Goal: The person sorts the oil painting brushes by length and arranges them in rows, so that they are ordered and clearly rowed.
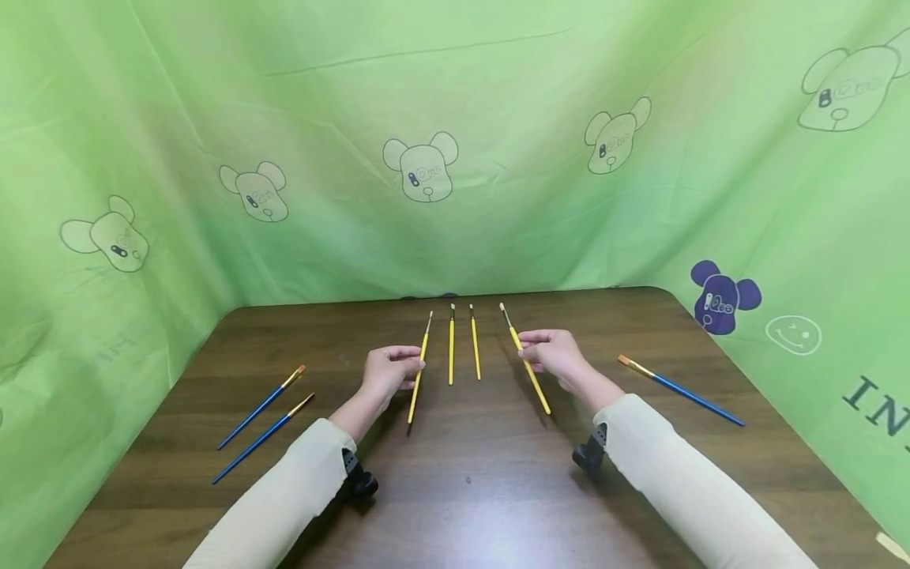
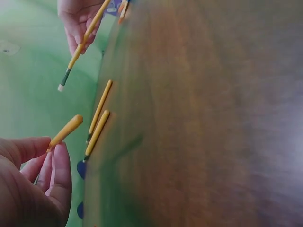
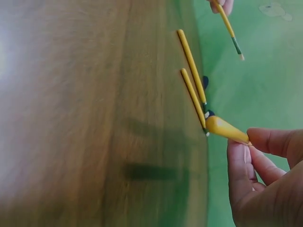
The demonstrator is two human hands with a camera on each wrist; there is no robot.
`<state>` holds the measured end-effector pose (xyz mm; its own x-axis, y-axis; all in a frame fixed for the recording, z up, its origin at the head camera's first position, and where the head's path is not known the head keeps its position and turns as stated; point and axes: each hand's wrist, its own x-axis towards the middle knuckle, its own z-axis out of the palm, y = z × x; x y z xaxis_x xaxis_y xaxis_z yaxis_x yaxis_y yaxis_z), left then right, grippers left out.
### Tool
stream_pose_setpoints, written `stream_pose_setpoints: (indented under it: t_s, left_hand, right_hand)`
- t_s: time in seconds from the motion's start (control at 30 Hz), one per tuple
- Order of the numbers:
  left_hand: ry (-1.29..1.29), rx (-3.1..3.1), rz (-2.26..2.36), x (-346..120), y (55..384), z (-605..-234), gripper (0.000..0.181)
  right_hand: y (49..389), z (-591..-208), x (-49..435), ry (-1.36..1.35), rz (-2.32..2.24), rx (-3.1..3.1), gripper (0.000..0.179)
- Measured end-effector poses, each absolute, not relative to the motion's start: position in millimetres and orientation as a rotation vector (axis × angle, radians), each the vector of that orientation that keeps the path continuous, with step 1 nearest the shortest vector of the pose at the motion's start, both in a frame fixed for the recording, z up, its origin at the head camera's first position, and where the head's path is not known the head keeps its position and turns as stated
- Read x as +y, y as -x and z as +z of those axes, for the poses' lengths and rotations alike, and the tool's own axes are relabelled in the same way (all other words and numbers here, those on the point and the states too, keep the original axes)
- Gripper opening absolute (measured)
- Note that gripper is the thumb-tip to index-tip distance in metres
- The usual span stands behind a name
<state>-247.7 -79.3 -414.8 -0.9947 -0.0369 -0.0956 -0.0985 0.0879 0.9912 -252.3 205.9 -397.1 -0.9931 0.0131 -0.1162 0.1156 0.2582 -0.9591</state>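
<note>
My left hand [image 1: 387, 373] pinches a yellow-handled paintbrush [image 1: 418, 383] between thumb and fingers, bristles pointing away from me. In the left wrist view the rounded handle end [image 2: 68, 128] sticks out past the fingertips. My right hand [image 1: 558, 356] pinches another yellow paintbrush [image 1: 535, 381], tilted with its pale bristles toward the back left. Its handle end [image 3: 222, 127] shows close up in the right wrist view. Two more yellow paintbrushes, one on the left [image 1: 451, 352] and one on the right [image 1: 475, 348], lie side by side on the table between the hands.
Two blue paintbrushes, a flat one [image 1: 263, 407] and a thinner one [image 1: 261, 439], lie on the wooden table [image 1: 469, 514] at the left. Another blue paintbrush [image 1: 686, 391] lies at the right. A green printed cloth [image 1: 341, 229] hangs behind the table's back edge.
</note>
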Motion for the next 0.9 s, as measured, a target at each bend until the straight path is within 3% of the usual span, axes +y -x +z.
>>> stream_pose_setpoints:
  t_s: [0.9]
  left_hand:
    - [0.426,2.456,1.968,-49.1,312.4,-422.3,0.019]
  right_hand:
    - [308.8,-414.6,172.6,-0.406,-1.911,2.454,0.036]
